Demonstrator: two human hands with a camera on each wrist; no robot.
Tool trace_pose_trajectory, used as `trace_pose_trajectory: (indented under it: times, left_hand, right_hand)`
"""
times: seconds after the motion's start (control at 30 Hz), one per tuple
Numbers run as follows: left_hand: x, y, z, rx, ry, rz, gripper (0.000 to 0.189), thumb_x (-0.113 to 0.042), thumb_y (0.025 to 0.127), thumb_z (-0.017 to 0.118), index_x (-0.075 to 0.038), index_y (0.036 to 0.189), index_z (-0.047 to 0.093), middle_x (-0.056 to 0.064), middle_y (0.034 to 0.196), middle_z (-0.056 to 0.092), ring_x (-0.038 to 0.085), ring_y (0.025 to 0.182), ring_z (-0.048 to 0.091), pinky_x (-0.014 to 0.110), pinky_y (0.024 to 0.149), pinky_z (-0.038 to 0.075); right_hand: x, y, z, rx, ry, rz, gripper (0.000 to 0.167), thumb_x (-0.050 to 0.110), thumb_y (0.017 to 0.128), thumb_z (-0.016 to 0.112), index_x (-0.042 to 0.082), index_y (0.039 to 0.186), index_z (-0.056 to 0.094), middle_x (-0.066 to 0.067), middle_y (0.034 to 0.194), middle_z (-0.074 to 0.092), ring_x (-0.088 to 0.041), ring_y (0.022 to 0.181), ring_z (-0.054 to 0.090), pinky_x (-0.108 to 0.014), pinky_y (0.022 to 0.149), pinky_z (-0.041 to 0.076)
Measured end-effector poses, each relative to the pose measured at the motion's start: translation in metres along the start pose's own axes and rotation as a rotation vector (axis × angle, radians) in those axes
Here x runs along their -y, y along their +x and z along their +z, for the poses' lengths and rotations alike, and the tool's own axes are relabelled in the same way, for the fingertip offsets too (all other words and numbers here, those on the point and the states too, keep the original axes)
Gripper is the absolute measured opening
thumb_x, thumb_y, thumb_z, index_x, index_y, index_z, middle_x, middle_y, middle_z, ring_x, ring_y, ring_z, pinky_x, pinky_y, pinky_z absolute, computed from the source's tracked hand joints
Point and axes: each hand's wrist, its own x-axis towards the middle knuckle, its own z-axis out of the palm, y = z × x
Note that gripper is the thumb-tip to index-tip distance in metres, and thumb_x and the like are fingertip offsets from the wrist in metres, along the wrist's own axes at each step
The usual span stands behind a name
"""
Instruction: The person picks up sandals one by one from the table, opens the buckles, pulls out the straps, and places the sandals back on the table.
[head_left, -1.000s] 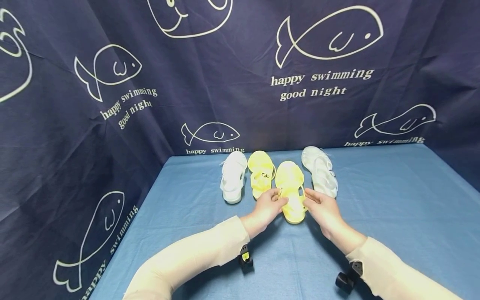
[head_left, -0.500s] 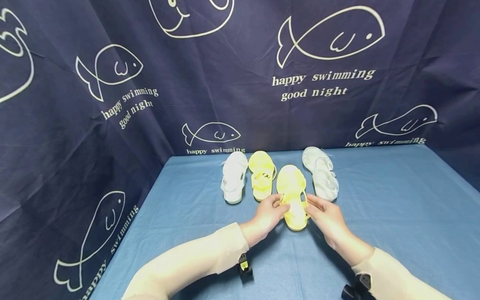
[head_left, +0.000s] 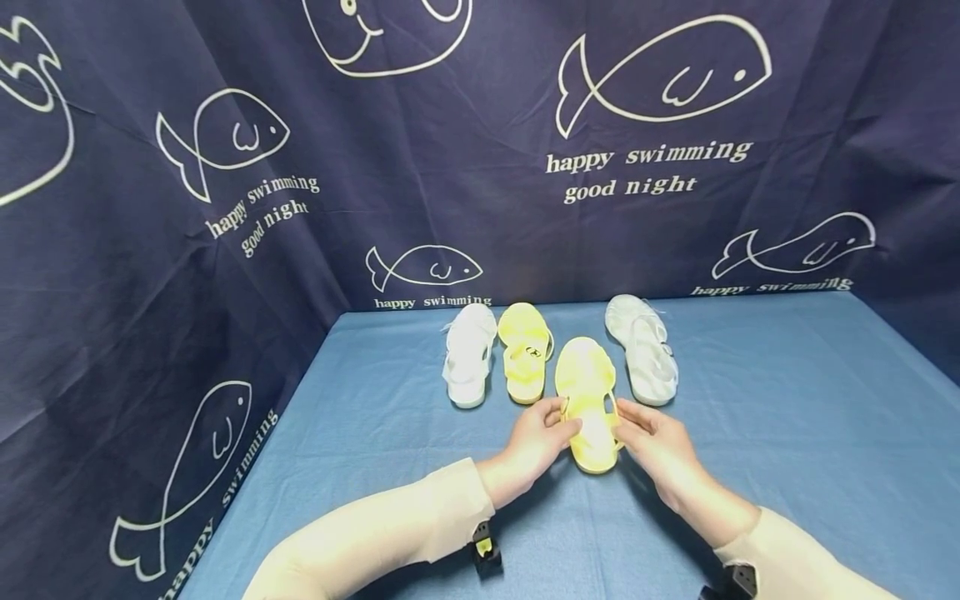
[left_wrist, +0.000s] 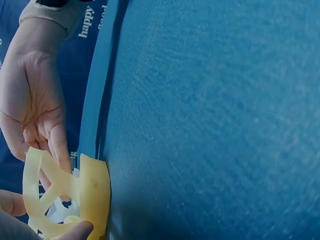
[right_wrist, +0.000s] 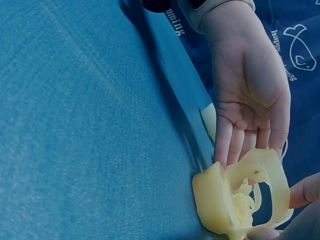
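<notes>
Blue surface (head_left: 765, 417), navy fish-print cloth (head_left: 465, 167) behind. Yellow sandal (head_left: 588, 400) nearer person than second yellow sandal (head_left: 523, 367) and two pale sandals (head_left: 469, 358); long axis nearly straight away from person, broad end far, narrow end near. Left hand (head_left: 534, 442), right hand (head_left: 665, 454): grip of each pinched closed on sandal's side edge. Lifted or resting: cannot tell.

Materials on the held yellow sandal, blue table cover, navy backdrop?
Held yellow sandal: likely molded plastic or rubber, smooth with a soft sheen; no stitching shows and thin parts look slightly translucent.
Blue table cover: fabric, matte; fine grain and creases show.
Navy backdrop: probably cloth, mostly matte; hangs in wrinkles under a white print. Fiber type can't be told for either.
</notes>
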Motion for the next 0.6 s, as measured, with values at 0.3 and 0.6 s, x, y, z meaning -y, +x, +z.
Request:
trace_pose_trajectory:
  times: [0.3,0.6]
  left_hand:
    - [0.0013,-0.0062,0.0008,0.026,-0.042,0.009,0.051,-0.014,0.093,0.063,0.007,0.136,0.046,0.022,0.128,0.061,0.022,0.113,0.063,0.030,0.091,0.055]
    - [0.0052,-0.0067,-0.0011,0.044,-0.042,0.031,0.051,-0.016,0.095,0.060,0.008,0.137,0.044,0.024,0.131,0.058,0.027,0.118,0.060,0.032,0.093,0.055]
  right_hand:
    - [-0.0030,-0.0045,-0.0023,0.006,-0.034,-0.016,0.054,0.013,0.098,0.053,-0.006,0.146,0.035,-0.023,0.148,0.041,-0.033,0.135,0.044,-0.030,0.103,0.047]
    - [-0.0034,-0.0051,-0.0024,0.010,-0.063,-0.034,0.053,0.013,0.098,0.054,-0.006,0.145,0.037,-0.024,0.145,0.045,-0.033,0.131,0.047,-0.025,0.097,0.049]
